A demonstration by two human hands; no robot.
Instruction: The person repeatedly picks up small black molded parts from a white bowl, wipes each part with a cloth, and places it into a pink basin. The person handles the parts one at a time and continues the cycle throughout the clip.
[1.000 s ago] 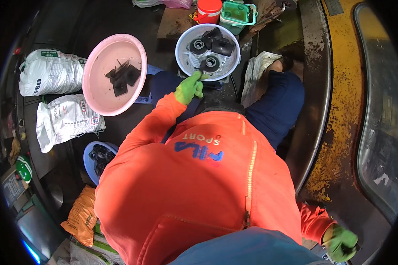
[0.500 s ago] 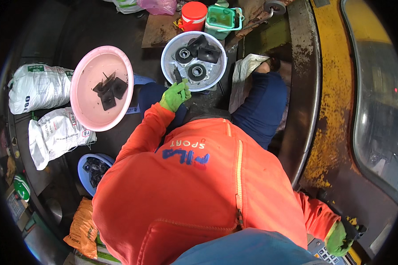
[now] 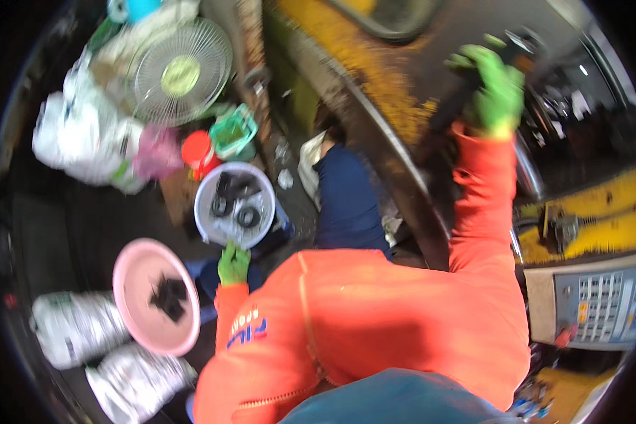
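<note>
My left hand (image 3: pixel 234 264), in a green glove, is at the near rim of a white perforated basin (image 3: pixel 200 220). Its fingers look curled; whatever they may hold cannot be made out. Several black moulded parts with round collars (image 3: pixel 248 217) lie inside that basin. Up at the right, my right hand (image 3: pixel 498 92), also green-gloved, is raised against the dark machine door (image 3: pixel 442 53), close to a black handle (image 3: pixel 523 44). Motion smears it somewhat, but its fingers appear spread apart. Beyond the door's edge, the dark machine interior (image 3: pixel 572 113) shows.
A pink basin (image 3: pixel 124 300) with black pieces stands at the left, beside white sacks (image 3: pixel 74 328). Farther off are a red jug (image 3: pixel 198 150), a green container (image 3: pixel 233 133) and a fan (image 3: pixel 180 74). A keypad panel (image 3: pixel 601 304) is at the right.
My view has turned to the right. My right arm has swung from low at the side to up and forward with the door, exposing the interior. A dark slim piece at my left hand no longer shows.
</note>
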